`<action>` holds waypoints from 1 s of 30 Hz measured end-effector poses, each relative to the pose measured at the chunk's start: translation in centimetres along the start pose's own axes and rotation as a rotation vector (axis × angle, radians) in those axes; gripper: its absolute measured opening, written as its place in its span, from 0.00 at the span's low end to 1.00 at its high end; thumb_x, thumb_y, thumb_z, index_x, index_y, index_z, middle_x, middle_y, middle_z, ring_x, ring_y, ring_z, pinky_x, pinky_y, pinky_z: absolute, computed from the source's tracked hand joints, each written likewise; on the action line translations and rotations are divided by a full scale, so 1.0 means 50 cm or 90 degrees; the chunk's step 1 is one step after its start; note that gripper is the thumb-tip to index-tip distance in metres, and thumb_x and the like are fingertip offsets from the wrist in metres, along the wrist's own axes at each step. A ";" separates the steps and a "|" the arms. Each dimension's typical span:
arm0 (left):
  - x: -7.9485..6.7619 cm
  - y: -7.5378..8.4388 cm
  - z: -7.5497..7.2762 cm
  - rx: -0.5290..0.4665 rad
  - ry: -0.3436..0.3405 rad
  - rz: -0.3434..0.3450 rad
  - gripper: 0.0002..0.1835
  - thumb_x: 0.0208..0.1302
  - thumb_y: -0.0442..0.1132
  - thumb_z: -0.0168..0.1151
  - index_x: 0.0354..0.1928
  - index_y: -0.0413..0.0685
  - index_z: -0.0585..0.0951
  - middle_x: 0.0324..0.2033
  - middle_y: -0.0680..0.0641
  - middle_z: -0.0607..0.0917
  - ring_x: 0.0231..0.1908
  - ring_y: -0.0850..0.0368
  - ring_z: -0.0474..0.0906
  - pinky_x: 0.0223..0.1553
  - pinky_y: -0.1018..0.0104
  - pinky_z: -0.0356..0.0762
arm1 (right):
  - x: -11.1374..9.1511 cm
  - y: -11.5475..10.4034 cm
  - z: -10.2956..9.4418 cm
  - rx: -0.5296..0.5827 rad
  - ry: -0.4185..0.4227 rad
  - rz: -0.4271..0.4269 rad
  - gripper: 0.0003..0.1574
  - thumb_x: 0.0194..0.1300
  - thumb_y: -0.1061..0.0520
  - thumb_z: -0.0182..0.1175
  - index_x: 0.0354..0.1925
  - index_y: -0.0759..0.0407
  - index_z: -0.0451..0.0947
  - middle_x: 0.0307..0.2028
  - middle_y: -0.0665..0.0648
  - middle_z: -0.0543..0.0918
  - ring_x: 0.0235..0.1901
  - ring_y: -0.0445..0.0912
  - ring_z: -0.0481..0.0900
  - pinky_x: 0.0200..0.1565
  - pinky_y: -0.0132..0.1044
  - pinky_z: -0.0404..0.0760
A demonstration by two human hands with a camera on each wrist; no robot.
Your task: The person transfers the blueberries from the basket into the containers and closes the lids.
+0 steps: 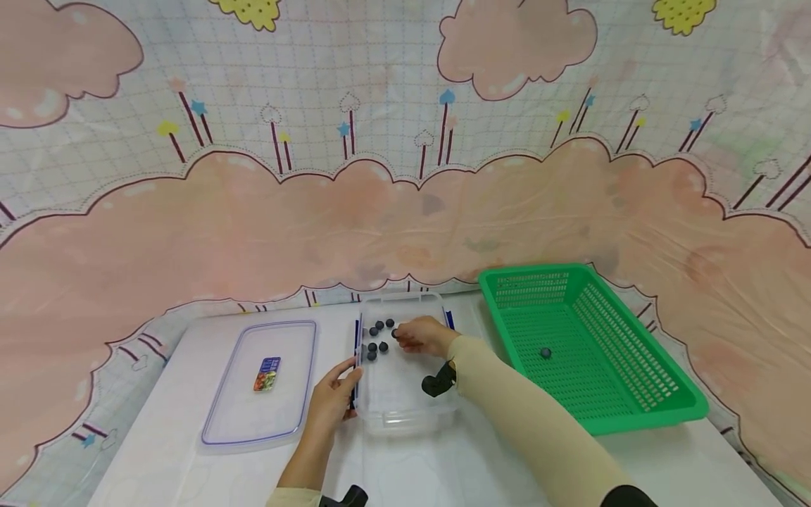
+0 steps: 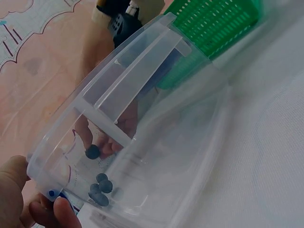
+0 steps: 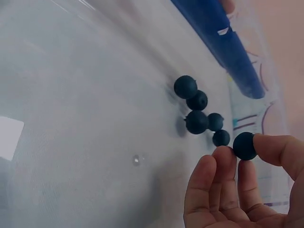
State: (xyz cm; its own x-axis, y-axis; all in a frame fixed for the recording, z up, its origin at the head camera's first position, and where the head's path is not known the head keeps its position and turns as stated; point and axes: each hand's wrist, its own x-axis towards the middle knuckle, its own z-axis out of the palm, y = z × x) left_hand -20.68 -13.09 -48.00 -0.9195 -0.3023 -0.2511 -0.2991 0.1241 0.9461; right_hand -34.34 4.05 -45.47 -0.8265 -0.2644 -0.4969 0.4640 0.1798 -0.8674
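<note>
My right hand (image 1: 426, 336) is inside a clear plastic box (image 1: 412, 415), pinching one blueberry (image 3: 244, 146) between thumb and fingertips. Several other blueberries (image 3: 196, 122) lie on the box floor along its left side, close to those fingertips. On the box's left side, my left hand (image 1: 331, 400) grips the wall near a blue clip (image 3: 209, 33). In the left wrist view, the thumb of that hand (image 2: 33, 202) is on the outer rim and the fingers curl near the clip. The held blueberry shows through the box wall there.
A clear lid (image 1: 218, 422) with a purple-blue rim and a colourful label (image 1: 267, 374) lies on the white table (image 1: 171, 408) to the left. To the right stands a green basket (image 1: 646, 420) with one blueberry (image 1: 545, 353) in it. A patterned cloth (image 1: 380, 232) hangs behind.
</note>
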 end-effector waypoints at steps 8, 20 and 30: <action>0.000 0.002 0.004 -0.002 -0.001 -0.004 0.24 0.67 0.49 0.62 0.63 0.52 0.77 0.33 0.50 0.74 0.23 0.62 0.63 0.20 0.71 0.76 | 0.018 0.015 0.004 -0.017 0.029 0.018 0.11 0.67 0.64 0.59 0.46 0.70 0.79 0.30 0.55 0.78 0.30 0.43 0.75 0.39 0.30 0.81; 0.003 0.003 0.004 0.005 0.004 -0.002 0.24 0.67 0.49 0.62 0.63 0.52 0.77 0.32 0.50 0.74 0.23 0.61 0.62 0.21 0.71 0.76 | 0.030 0.016 0.004 -0.010 0.055 0.022 0.13 0.66 0.65 0.61 0.48 0.70 0.79 0.30 0.55 0.78 0.30 0.43 0.75 0.45 0.34 0.82; 0.001 0.005 0.001 0.009 0.008 -0.004 0.24 0.68 0.49 0.62 0.63 0.52 0.77 0.32 0.50 0.73 0.25 0.60 0.63 0.21 0.71 0.76 | 0.009 -0.013 -0.014 0.099 -0.021 0.009 0.26 0.71 0.59 0.57 0.63 0.69 0.69 0.57 0.67 0.76 0.40 0.44 0.77 0.49 0.33 0.82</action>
State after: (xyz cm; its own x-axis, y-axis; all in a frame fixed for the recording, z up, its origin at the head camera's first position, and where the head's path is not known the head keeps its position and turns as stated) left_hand -20.83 -13.05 -47.81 -0.9145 -0.3150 -0.2538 -0.3079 0.1349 0.9418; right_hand -35.23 4.50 -45.12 -0.8093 -0.2949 -0.5081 0.5222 0.0351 -0.8521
